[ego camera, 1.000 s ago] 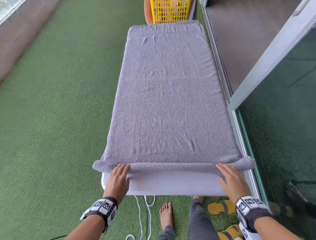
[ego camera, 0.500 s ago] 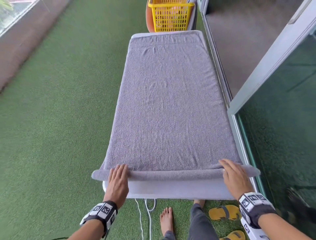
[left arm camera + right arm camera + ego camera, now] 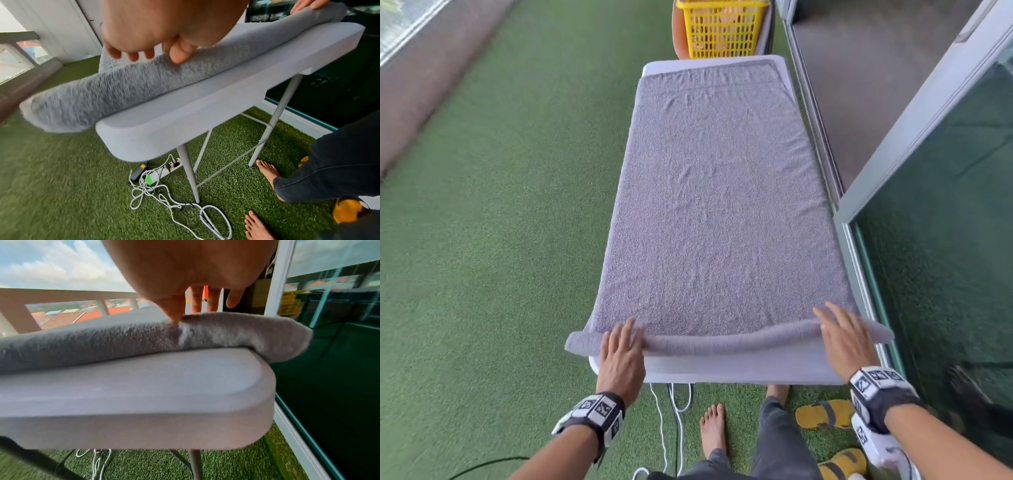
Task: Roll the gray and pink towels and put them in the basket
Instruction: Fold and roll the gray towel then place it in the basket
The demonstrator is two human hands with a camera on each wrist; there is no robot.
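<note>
I saw green turf (image 3: 482,240) covering the floor, with a glass door (image 3: 945,240) along the right side. On it stood the long pale bench (image 3: 739,371), on thin metal legs (image 3: 190,175). The gray towel (image 3: 719,212) lay flat along nearly the whole bench top, and its near end was turned into a low roll (image 3: 722,341) lying across the bench close to the near edge. Both ends of that roll stuck out past the bench sides.

Beyond the far end of the bench sat the yellow basket (image 3: 720,31), well apart from the roll. I could not tell what was inside it, and I saw no pink towel.

My left hand (image 3: 621,359) rested on the roll near its left end, fingers nearly straight and laid over the top, thumb pressed against the near face in the left wrist view. My right hand (image 3: 846,342) lay on the roll near its right end the same way, fingers straight and spread, fingertips (image 3: 174,311) touching the terry. Neither hand was curled round the cloth.

Under the bench lay a power strip (image 3: 164,170) with tangled white cables (image 3: 174,203), and yellow sandals (image 3: 825,413) sat beside my bare feet (image 3: 714,428).
</note>
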